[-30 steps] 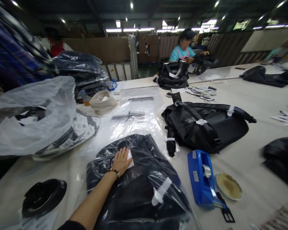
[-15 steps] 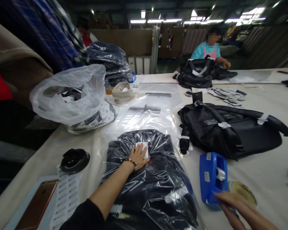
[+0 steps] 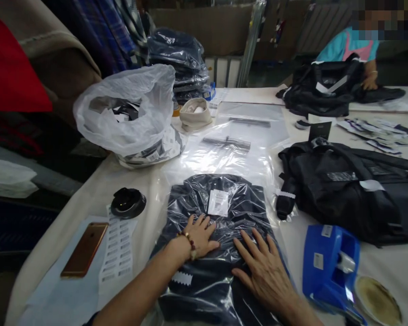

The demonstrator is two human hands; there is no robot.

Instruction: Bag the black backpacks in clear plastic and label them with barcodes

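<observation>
A black bag sealed in a clear plastic bag (image 3: 224,199) lies on the table in front of me, with a white sticker (image 3: 218,202) on its upper part. My left hand (image 3: 199,235) lies flat on the plastic just below the sticker, fingers spread. Beside it, my right hand (image 3: 263,267) rests flat on the same package with its fingers stretched out. Neither hand holds anything.
A blue tape dispenser (image 3: 329,267) and a small dish (image 3: 377,301) sit right of the package, a black bag (image 3: 353,185) behind them. Left lie a phone (image 3: 85,249), a label sheet (image 3: 117,249), a black disc (image 3: 127,203) and a white plastic sack (image 3: 129,113). A co-worker handles a bag (image 3: 326,90) across the table.
My left hand slid down off the sticker toward me. My right hand left the tape dispenser and came down flat on the package. The view tilted down and left.
</observation>
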